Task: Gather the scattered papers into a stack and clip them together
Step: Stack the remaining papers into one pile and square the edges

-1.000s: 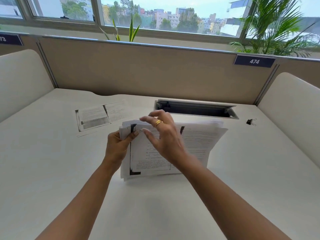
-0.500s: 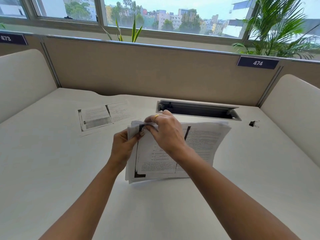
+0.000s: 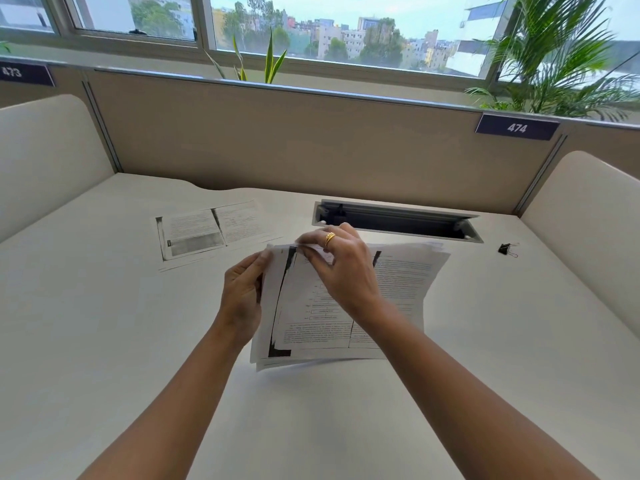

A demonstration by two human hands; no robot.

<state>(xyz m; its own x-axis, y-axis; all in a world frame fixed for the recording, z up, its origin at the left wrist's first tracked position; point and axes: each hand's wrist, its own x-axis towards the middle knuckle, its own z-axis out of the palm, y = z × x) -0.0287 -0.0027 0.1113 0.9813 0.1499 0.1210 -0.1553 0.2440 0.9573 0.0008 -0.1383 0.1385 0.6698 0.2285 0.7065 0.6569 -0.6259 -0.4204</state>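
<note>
Paper stack [image 3: 405,289]: stands on its lower edge at the middle of the bench [image 3: 104,341], leaning away toward 12 o'clock. The sheet edges are uneven and fan out at the top right corner, so it is probably stood up to be squared.
Left hand [image 3: 242,292]: at 9 o'clock of the stack, grip clasped round the left edge with the thumb at the near side. It looks to act as a stop for the sheets to line up against.
Right hand [image 3: 339,268]: reaches across the front face, grip pinching the top edge toward the stack's 11 o'clock corner, apparently to pull stray sheets level.
Loose sheet [image 3: 211,232]: lies flat on the bench at 10 o'clock from the stack, well apart, not yet gathered.
Binder clip [image 3: 507,249]: black, at 2 o'clock from the stack, alone on the bench on the right hand's side, untouched.
Cable slot [image 3: 394,221]: open, at 12 o'clock just behind the stack.
Step in hand: aligning, by my reading.
Left to do: add the loose sheet, square the stack, fetch and fasten the clip.
Risk: thin sheets may slip or fan further if either grip loosens.
</note>
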